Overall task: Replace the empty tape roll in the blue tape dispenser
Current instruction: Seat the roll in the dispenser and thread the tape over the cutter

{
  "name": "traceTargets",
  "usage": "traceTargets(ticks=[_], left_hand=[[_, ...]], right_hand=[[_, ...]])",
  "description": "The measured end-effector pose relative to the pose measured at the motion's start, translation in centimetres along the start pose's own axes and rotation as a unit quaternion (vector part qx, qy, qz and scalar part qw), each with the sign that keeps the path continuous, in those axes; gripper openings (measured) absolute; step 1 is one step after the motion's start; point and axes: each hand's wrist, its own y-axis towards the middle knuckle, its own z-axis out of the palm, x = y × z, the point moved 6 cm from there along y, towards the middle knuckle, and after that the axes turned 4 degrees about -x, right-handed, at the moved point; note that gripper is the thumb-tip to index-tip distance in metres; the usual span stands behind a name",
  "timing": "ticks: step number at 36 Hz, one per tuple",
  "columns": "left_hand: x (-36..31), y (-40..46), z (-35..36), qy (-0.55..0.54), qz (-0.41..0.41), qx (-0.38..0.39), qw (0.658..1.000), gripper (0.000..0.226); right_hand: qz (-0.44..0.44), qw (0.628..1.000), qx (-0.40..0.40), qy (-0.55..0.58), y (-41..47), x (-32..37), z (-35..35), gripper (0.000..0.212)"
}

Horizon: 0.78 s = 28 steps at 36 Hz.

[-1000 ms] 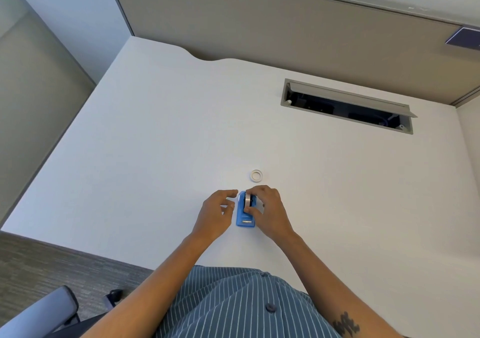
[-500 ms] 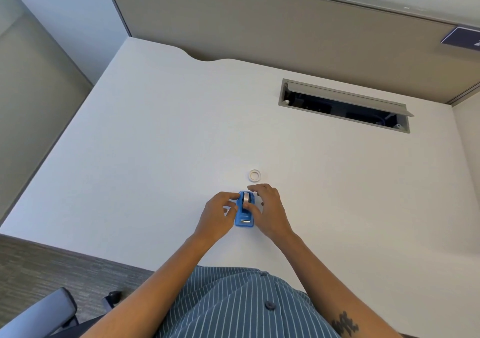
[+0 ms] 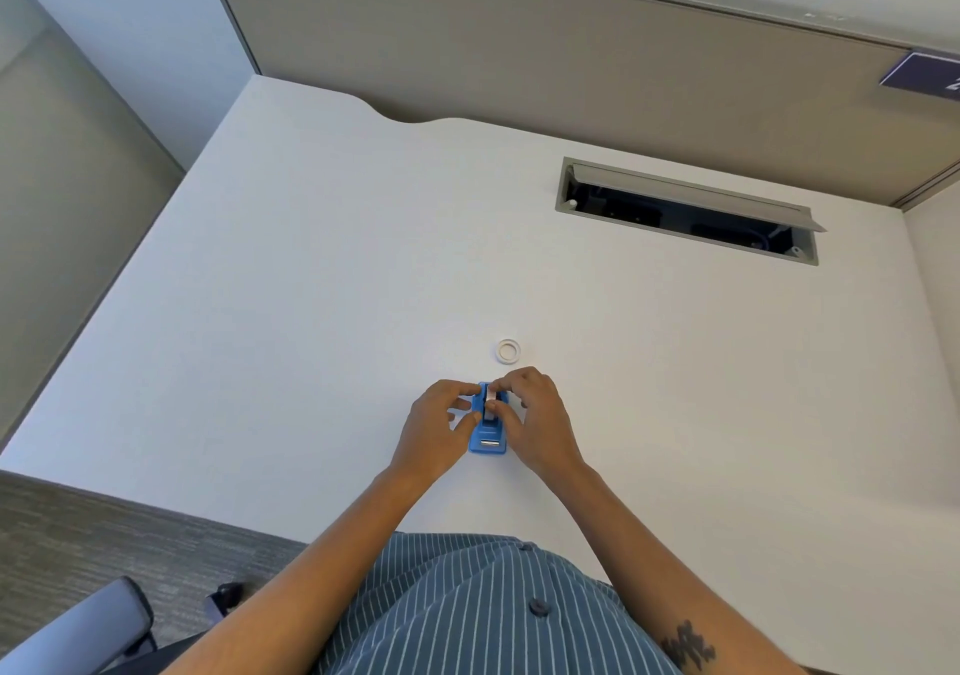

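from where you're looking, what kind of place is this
Most likely an office cubicle workstation. A plain white desk is enclosed by beige fabric partition panels, it has a recessed grey cable-access hatch standing open, and part of a grey office chair armrest shows over carpeted floor.

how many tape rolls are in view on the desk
2. One white ring lies loose on the desk beyond the hands; one roll sits in the blue tape dispenser, partly hidden by fingers.

White desk (image 3: 322,269), open cable hatch (image 3: 685,209), perhaps a chair armrest (image 3: 78,633).
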Motion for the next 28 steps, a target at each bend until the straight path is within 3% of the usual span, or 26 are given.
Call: traceTargets(ticks=[17,28], left_hand=[[-0.16,-0.01,0.24,-0.011,0.042,-0.009,0.999,0.030],[0.15,0.13,0.42,0.007,0.056,-0.006,0.998,0.029]], right_hand=[[-0.028,0.999,0.040,-0.022,-0.29,-0.37,0.40,0.034],[-0.023,0.998,0.048,-0.033,-0.24,-0.34,0.66,0.034]])
